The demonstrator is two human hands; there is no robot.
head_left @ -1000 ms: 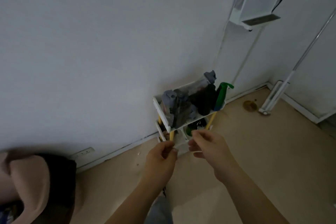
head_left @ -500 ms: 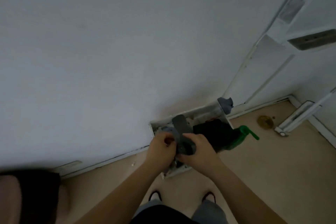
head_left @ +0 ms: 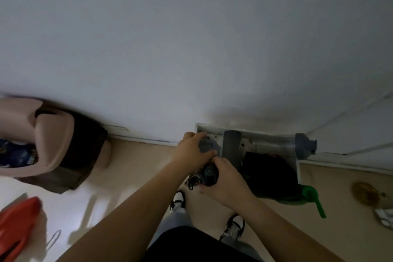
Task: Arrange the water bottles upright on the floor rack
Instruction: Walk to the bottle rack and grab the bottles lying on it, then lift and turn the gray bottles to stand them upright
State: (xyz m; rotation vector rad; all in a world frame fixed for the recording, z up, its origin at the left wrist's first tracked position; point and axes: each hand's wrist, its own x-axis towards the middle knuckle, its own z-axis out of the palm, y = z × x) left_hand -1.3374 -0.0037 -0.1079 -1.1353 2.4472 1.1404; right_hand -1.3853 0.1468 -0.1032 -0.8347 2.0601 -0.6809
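Step in hand: righting bottles at the rack's (head_left: 297, 168) left end, by the wall. Your left hand (head_left: 192, 151) cups the grey bottle's lid (head_left: 207, 144); your right hand (head_left: 226, 178) wraps the black bottle (head_left: 210, 173). Next: stand both vertical, then release. Versus half a second ago, you look straight down; both grips persist.

Lighting: dim, flat, bluish; wall (head_left: 191, 38) darkens toward the corners. Brightest area: pale glare on floor (head_left: 70, 215) at lower left. Soft shadow above rack (head_left: 212, 128). Focus: soft throughout, dark bottles lack detail. Distortion: wide-angle bending at edges; left items smeared.
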